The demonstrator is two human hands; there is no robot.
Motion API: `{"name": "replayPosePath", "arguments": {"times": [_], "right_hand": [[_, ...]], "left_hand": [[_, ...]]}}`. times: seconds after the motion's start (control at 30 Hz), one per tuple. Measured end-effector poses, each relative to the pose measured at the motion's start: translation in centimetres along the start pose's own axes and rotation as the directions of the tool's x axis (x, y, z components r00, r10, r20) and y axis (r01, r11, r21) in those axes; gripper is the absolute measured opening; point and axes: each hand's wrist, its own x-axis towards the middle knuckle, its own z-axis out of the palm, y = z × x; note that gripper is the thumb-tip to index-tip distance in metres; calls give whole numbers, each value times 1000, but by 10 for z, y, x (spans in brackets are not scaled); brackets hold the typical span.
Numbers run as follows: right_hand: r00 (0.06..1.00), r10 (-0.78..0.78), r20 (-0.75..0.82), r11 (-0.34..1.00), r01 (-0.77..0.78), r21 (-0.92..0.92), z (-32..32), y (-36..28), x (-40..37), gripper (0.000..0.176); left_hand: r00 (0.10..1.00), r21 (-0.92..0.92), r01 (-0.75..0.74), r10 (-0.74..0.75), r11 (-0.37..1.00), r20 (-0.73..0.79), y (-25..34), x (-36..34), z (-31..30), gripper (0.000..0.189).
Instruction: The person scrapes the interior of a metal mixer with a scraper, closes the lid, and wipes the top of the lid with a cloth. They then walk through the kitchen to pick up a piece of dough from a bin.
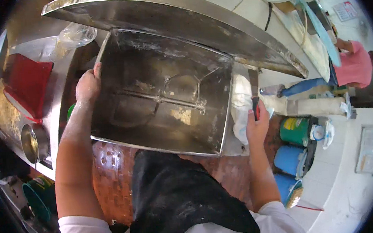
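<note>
A large metal mixing trough (pixel 148 71) with a shaft and blades (pixel 159 99) inside lies open in front of me. Its walls carry smears of pale dough residue (pixel 182 115). My left hand (pixel 88 85) is closed around the trough's left rim near the far corner. To the right of the trough, my right hand (pixel 257 123) grips the red and black handle of a scraper (pixel 254 83). The scraper's flat metal blade points away from me, apart from the trough. Beside that blade is a white cloth or bag (pixel 241 97).
A curved metal lid (pixel 179 15) stands raised behind the trough. On the left counter are a red dustpan-like scoop (pixel 30 84) and a metal bowl (pixel 33 142). Green (pixel 294 130) and blue buckets (pixel 288 159) stand at right. A person in a pink shirt (pixel 355 66) is further off.
</note>
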Motion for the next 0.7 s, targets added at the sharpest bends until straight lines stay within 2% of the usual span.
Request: {"name": "replayPosePath", "arguments": {"times": [0.07, 0.1, 0.2, 0.27, 0.33, 0.4, 0.47, 0.5, 0.53, 0.6, 0.67, 0.7], "right_hand": [[999, -27, -27, 989, 22, -145, 8, 12, 4, 49], [998, 27, 59, 962, -10, -271, 15, 25, 4, 51], [993, 72, 97, 957, -42, -286, 24, 34, 6, 54], [994, 56, 96, 959, -27, -282, 25, 43, 8, 55], [984, 145, 100, 962, -116, -249, 16, 31, 13, 55], [993, 112, 33, 966, -101, -237, -1, 1, 13, 54], [987, 108, 120, 988, -93, -128, -29, -43, 5, 50], [986, 63, 154, 996, -73, 60, -36, -50, -3, 47], [986, 66, 150, 996, -74, 49, -41, -64, -12, 47], [912, 35, 409, 991, -85, 105, -38, -96, -32, 46], [815, 76, 574, 992, -123, 43, -4, -89, -48, 49], [748, 225, 625, 974, -156, -164, 10, -112, -43, 52]], "left_hand": [[1000, 19, -1, 1, 1000, -2, -1, 1, -1, 67], [1000, 1, -11, 11, 1000, -2, -3, 1, 0, 67], [999, -18, -28, 27, 999, -19, -1, 0, -1, 66], [1000, -21, 13, -12, 1000, 17, 0, 1, -2, 66], [999, -19, -6, 7, 1000, 51, 0, 1, -3, 66], [1000, -48, -19, 19, 999, 5, -3, 4, 1, 64], [1000, -63, -16, 18, 998, 24, 2, 0, -7, 62], [999, -79, -15, 18, 997, 47, 4, -3, -7, 60], [998, -86, -18, 23, 996, 54, 1, -2, -4, 60], [984, -87, -158, 149, 984, -100, -7, 2, 4, 55], [985, -106, -164, 156, 981, -78, -8, 2, 5, 54], [986, -113, -162, 155, 980, -63, -9, 3, 4, 53]]}}
